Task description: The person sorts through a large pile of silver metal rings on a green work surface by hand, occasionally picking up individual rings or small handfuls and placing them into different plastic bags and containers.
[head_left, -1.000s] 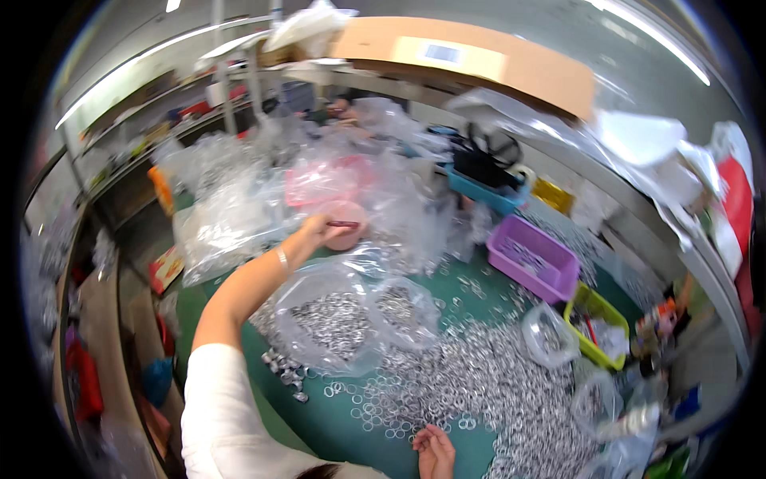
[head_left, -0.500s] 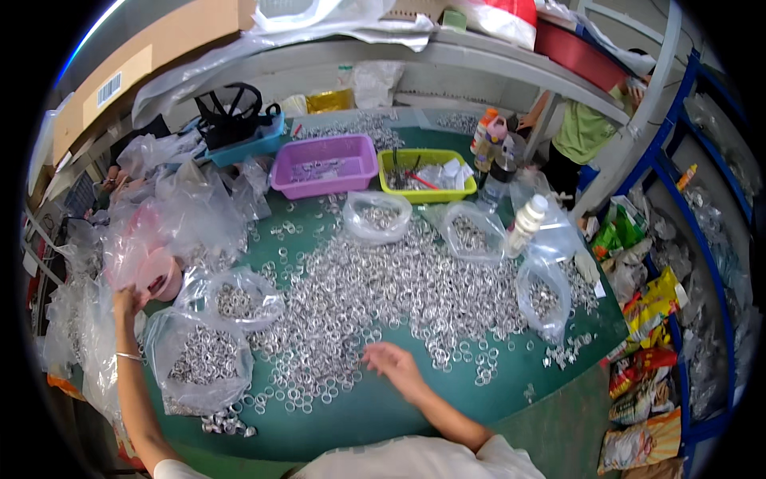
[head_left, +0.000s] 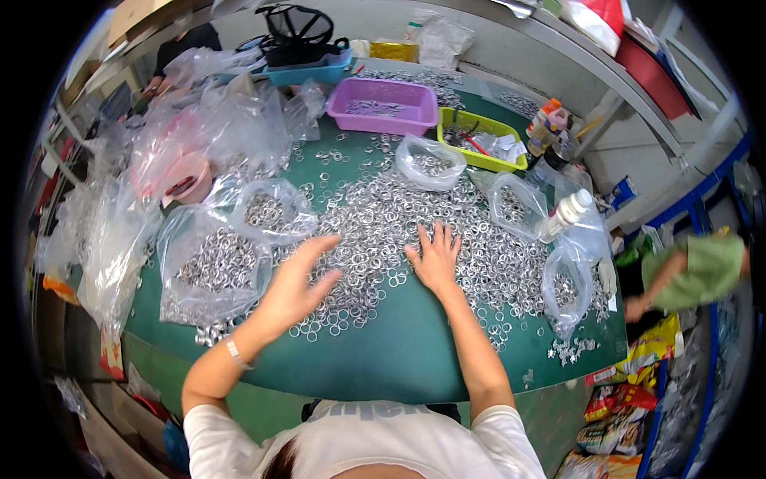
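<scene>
A wide pile of silver metal rings (head_left: 375, 231) spreads over the green table (head_left: 383, 351). My right hand (head_left: 436, 257) lies on the pile with its fingers spread, pressing on loose rings. Over the pile's left part, my left hand (head_left: 302, 283) is held with thumb and fingers apart and nothing in it. Close by on its left stands an open clear plastic bag (head_left: 171, 275) full of small metal pieces. Behind it a second bag (head_left: 299, 215) holds more rings. Another bag of rings (head_left: 431, 164) sits at the pile's far edge.
A purple basin (head_left: 383, 120) and a yellow-green basin (head_left: 479, 152) stand at the back. On the right are a white bottle (head_left: 568, 214) and more ring bags (head_left: 566, 287). A pink cup (head_left: 188, 180) sits among plastic bags at left. A person in green (head_left: 694, 271) is beside the right shelves.
My left hand has come from the pink cup to the pile. My right hand has moved forward onto the rings. The view has shifted, and the person in green now shows nearer at right.
</scene>
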A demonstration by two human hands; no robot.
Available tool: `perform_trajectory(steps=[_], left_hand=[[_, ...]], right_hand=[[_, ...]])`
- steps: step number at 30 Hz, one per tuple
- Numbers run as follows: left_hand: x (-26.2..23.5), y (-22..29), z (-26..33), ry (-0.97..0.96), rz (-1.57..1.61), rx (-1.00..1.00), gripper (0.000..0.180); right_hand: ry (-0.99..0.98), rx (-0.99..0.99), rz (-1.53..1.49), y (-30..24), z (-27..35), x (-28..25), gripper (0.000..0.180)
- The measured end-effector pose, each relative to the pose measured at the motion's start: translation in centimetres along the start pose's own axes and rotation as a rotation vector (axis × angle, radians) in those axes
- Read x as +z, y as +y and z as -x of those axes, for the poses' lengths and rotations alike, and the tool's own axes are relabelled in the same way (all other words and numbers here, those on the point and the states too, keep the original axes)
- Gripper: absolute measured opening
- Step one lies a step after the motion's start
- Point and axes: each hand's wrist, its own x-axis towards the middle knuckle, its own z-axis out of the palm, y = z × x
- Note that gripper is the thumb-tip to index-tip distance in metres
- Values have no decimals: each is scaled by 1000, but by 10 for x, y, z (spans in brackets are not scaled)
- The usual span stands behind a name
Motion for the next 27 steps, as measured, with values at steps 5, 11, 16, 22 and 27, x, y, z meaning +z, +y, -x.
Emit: perform_trajectory(steps=[5,11,16,22,27], left_hand=[[88,-58,1,-34,-347,-97,63],[131,-71,17,-40,-543,-104,54],[127,-59,47,-196,-495,114,45],[121,-61,55,-101,9,114,36],[131,-53,41,-148,-531,176,43]], right_hand=[[-171,-125,-122,-25,30,-4,57],[-329,-263,-312,-30,81,-41,52],[-302,-283,-385,-8,106,-66,23],[-80,44,-405,-11,80,-70,26],[-288,-169,-234,-23,55,-39,45]])
